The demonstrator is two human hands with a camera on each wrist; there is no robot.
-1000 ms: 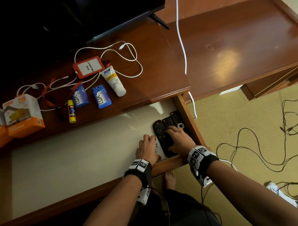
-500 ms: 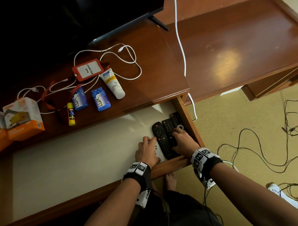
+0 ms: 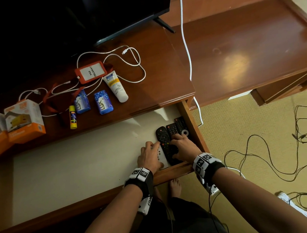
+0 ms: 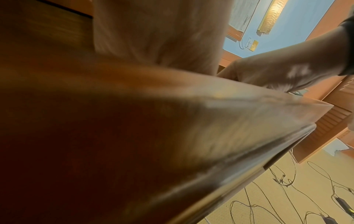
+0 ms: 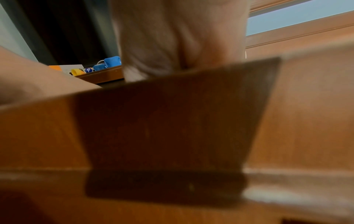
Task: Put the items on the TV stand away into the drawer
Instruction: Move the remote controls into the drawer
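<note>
The drawer [image 3: 173, 173] is pulled open, its pale floor bare except at the right end. Three black remotes [image 3: 172, 130] lie there side by side with a white remote [image 3: 161, 156] to their left. My left hand [image 3: 151, 149] rests with its fingers laid over the white remote. My right hand [image 3: 181, 141] lies flat over the near halves of the black remotes. On the TV stand [image 3: 160, 81] lie two blue soap bars [image 3: 103, 102], a white tube [image 3: 116, 87], a glue stick [image 3: 72, 116], a red badge holder [image 3: 91, 71], white cables [image 3: 136, 65] and two orange boxes [image 3: 24, 119].
The TV [image 3: 120, 10] stands at the back of the stand. A white cord [image 3: 188, 56] hangs down past the drawer's right side. Black wires [image 3: 265, 152] sprawl over the carpet on the right. Both wrist views are mostly filled by the blurred drawer front [image 5: 172, 128].
Both hands stay on the remotes at the drawer's right end and have shifted only slightly. The items on the stand have not moved.
</note>
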